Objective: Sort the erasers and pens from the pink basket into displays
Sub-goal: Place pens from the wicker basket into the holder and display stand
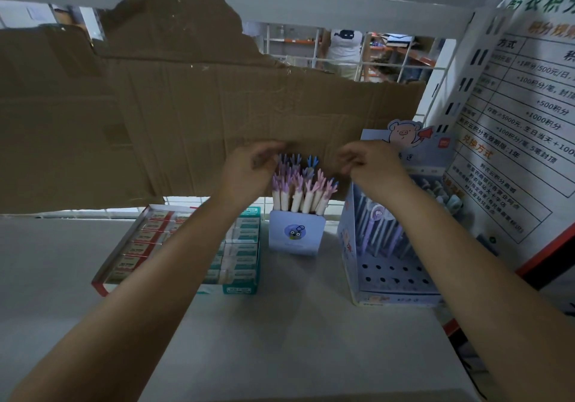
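Mid-frame: L hand (249,168) fingers curled against antler pens (298,184) in blue cup (297,233), pinch unclear. R hand (370,162) fingers loosely curled, look empty. Tip: steady cup w/ R, seat pens upright.

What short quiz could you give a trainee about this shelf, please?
1. True or false: the pen cup stands between the eraser trays and the pig display box.
2. What stands behind the pens? A) a cardboard sheet B) a mirror C) a curtain
3. Fill the gap: the hand nearer the poster is the ____ hand.

Key: 1 true; 2 A; 3 right.
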